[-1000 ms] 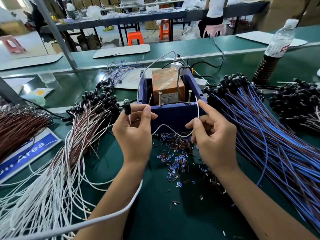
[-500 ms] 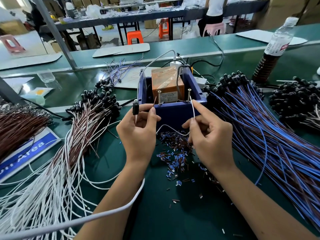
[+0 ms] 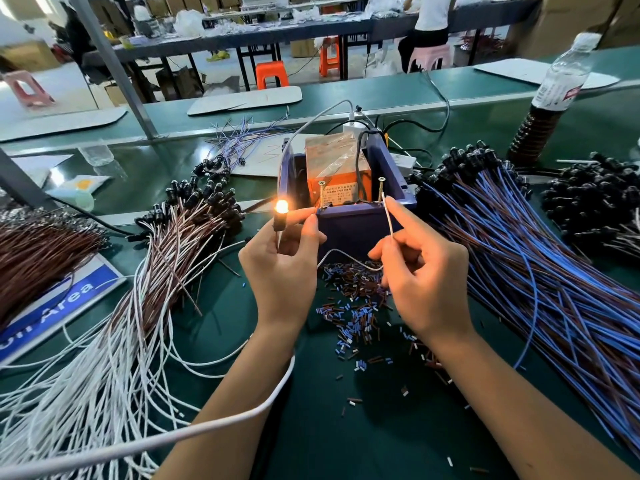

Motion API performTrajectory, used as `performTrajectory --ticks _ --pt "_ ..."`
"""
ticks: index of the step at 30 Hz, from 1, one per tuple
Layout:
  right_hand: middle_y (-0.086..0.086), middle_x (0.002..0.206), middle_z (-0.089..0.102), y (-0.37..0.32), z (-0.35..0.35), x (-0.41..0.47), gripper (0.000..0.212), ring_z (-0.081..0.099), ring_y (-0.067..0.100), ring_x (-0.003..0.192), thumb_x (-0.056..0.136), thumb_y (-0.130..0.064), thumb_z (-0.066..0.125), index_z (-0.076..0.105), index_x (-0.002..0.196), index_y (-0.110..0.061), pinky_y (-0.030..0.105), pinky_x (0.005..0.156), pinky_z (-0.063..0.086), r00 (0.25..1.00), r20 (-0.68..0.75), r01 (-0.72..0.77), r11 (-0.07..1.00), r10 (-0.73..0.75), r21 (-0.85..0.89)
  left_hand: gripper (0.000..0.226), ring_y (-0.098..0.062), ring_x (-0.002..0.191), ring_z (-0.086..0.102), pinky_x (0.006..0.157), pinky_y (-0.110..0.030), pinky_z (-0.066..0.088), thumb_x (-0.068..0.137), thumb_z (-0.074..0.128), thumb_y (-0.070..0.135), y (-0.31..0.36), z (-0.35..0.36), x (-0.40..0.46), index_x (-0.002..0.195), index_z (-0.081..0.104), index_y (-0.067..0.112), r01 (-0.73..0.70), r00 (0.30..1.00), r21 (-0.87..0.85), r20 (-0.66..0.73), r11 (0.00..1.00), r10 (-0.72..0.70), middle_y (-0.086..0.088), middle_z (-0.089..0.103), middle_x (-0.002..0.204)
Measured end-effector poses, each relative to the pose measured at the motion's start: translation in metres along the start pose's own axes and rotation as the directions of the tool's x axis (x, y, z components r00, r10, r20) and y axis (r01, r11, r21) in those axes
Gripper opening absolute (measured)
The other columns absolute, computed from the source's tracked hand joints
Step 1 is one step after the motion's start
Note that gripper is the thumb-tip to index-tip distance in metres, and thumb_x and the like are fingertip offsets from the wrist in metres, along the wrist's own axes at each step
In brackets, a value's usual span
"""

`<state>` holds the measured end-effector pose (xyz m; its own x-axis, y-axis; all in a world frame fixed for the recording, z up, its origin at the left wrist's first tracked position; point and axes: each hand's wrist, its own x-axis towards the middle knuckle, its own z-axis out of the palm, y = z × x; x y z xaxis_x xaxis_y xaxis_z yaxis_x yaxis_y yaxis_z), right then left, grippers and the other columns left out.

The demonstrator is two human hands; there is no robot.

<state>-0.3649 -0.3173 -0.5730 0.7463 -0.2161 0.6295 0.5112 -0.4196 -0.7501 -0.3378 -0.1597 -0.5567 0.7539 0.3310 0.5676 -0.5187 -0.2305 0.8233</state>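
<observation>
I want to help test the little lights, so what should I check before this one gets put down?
1. Is the lamp glowing? It shines orange: ok.
2. Does the left hand have a good hold? It grips the lamp's black body: ok.
3. Is the right hand holding the white wire? It pinches it, tip up at the right screw: ok.
4. Is the other lead touching the left screw? Fingers hide it: cannot tell.
5. Are the fingertips clear of bare metal? Too small to see: cannot tell.
</observation>
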Motion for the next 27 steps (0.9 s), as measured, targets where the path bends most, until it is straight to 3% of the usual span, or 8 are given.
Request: performTrajectory --ticks 6,11,15,18,20,22,25,27 --pt "-0.007 0.076 0.073 0.003 0.0 -0.001 0.046 0.062 0.015 0.05 0.098 -0.002 0.058 0.061 0.144 -0.008 0.04 0.049 0.053 1.0 -0.002 -0.001 1.0 0.001 0.004 0.014 -0.017 0.063 0.07 0.067 -0.014 0.05 0.094 0.071 0.008 -0.002 -0.001 0.0 0.09 0.075 0.02 -0.013 1.0 0.023 -0.004 1.0 0.013 0.005 0.073 0.069" --pt "-0.007 0.076 0.073 0.004 0.0 -0.002 0.048 0.065 0.017 0.055 0.099 -0.006 0.058 0.056 0.147 -0.012 0.032 0.054 0.055 0.998 -0.042 -0.043 0.997 0.045 0.057 0.007 -0.007 0.065 0.069 0.068 -0.014 0.049 0.095 0.07 0.011 -0.002 -0.002 0.0 0.096 0.076 0.013 -0.077 0.992 0.015 -0.102 0.997 0.078 0.006 0.074 0.074" --pt "-0.002 0.075 0.071 0.0 -0.003 -0.001 0.039 0.061 0.022 0.051 0.1 -0.003 0.055 0.052 0.137 -0.015 0.036 0.05 0.05 0.991 -0.121 -0.038 0.993 0.051 0.112 0.006 -0.013 0.067 0.072 0.069 -0.019 0.051 0.096 0.07 0.009 0.005 0.001 0.001 0.097 0.074 0.013 -0.072 0.994 -0.034 -0.083 0.997 0.069 0.006 0.074 0.074" --pt "0.0 0.075 0.069 -0.003 -0.014 -0.001 0.014 0.06 0.022 0.051 0.102 -0.001 0.053 0.055 0.111 -0.012 0.042 0.049 0.048 0.983 -0.165 -0.058 0.99 0.079 0.131 0.005 -0.013 0.069 0.074 0.069 -0.021 0.054 0.095 0.072 0.009 0.024 0.013 0.002 0.094 0.075 0.012 -0.034 0.998 -0.092 0.046 0.995 0.038 0.004 0.075 0.071" --pt "0.001 0.078 0.07 -0.005 -0.025 -0.001 0.01 0.061 0.021 0.052 0.103 -0.003 0.053 0.057 0.102 -0.012 0.036 0.048 0.047 0.969 -0.217 -0.085 0.984 0.118 0.155 0.004 -0.014 0.069 0.075 0.069 -0.026 0.059 0.094 0.072 0.007 0.043 0.029 0.004 0.094 0.076 0.01 0.0 0.987 -0.159 0.159 0.987 0.025 -0.001 0.076 0.073" --pt "0.004 0.085 0.071 -0.009 -0.043 0.0 0.01 0.063 0.022 0.055 0.105 -0.009 0.051 0.059 0.104 -0.015 0.032 0.049 0.047 0.941 -0.289 -0.108 0.966 0.175 0.233 0.004 -0.014 0.069 0.075 0.07 -0.028 0.061 0.094 0.072 0.006 0.065 0.053 0.006 0.094 0.076 0.007 0.038 0.962 -0.237 0.272 0.971 0.028 -0.003 0.076 0.074" --pt "0.007 0.112 0.069 -0.01 -0.078 0.004 0.016 0.068 0.024 0.068 0.108 -0.02 0.047 0.057 0.12 -0.018 0.031 0.052 0.052 0.901 -0.361 -0.11 0.93 0.242 0.35 0.008 -0.007 0.058 0.068 0.057 -0.016 0.049 0.095 0.069 0.006 0.101 0.104 0.003 0.089 0.075 0.005 0.146 0.898 -0.321 0.44 0.936 0.011 -0.008 0.076 0.073" --pt "-0.01 0.127 0.064 -0.009 -0.107 0.008 0.03 0.072 0.021 0.082 0.107 -0.02 0.046 0.05 0.137 -0.021 0.033 0.062 0.058 0.873 -0.419 -0.112 0.937 0.251 0.33 0.017 0.001 0.045 0.056 0.048 -0.01 0.039 0.1 0.063 0.008 0.126 0.141 -0.003 0.09 0.074 0.001 0.277 0.834 -0.347 0.55 0.896 -0.044 -0.017 0.075 0.079"
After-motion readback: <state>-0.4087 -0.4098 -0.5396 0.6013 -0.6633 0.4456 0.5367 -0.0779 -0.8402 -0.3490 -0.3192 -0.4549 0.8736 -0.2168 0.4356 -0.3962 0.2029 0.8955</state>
